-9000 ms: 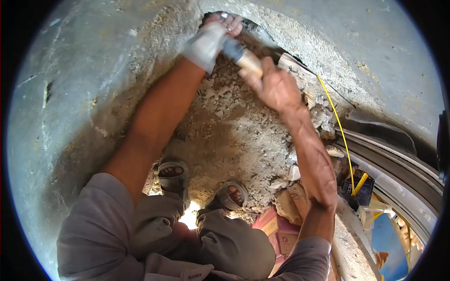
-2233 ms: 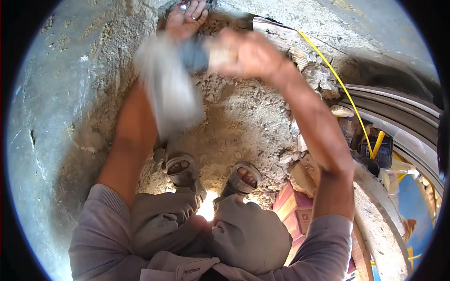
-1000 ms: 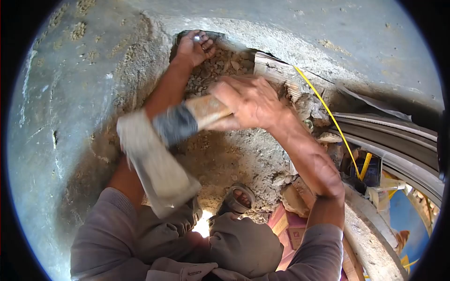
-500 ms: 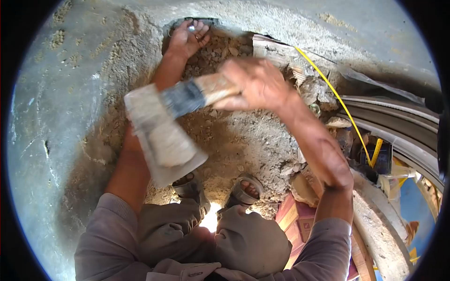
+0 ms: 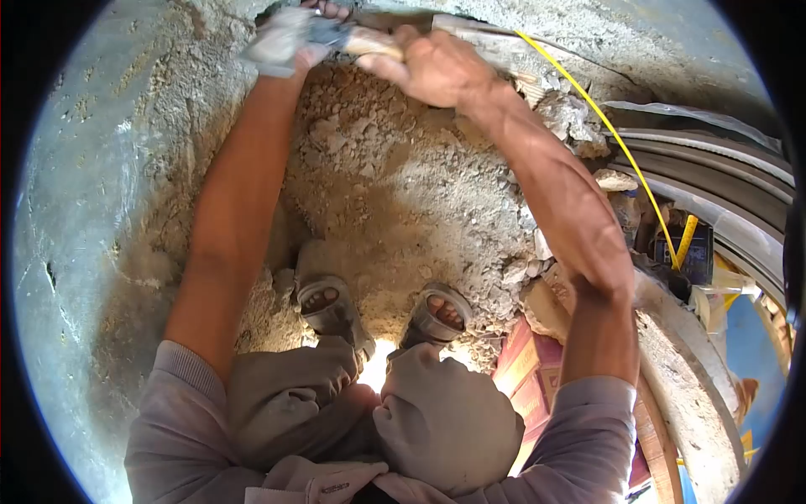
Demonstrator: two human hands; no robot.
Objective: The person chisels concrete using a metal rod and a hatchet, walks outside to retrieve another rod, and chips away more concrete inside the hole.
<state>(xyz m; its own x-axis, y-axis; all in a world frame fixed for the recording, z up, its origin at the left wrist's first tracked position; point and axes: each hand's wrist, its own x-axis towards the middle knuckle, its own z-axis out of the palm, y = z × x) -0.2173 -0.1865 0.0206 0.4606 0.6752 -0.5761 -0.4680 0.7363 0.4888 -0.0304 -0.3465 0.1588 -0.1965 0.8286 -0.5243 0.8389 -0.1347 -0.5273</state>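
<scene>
My right hand (image 5: 445, 69) is closed around the wooden handle of an axe (image 5: 281, 40), with dark wrapping near its head. Motion blurs the axe head, which is up against the base of the rough wall, over my left hand (image 5: 312, 59). Curled fingers of that left hand show just past the axe, beside a dark gap in the wall. What they grip is hidden behind the axe. Below both hands lies broken rubble (image 5: 353, 134) on the dusty ground.
A yellow cable (image 5: 588, 101) runs down from the wall on the right. Long grey channels (image 5: 697, 160) and a dark box (image 5: 697, 256) lie beyond my right forearm. Red boxes (image 5: 525, 370) and a curved slab (image 5: 684, 386) are near my right knee. My sandalled feet stand on the dirt.
The axe has swung up and away from me, from over my left forearm to the wall beside my left hand. The view has tilted down, so the wall gap sits higher in frame.
</scene>
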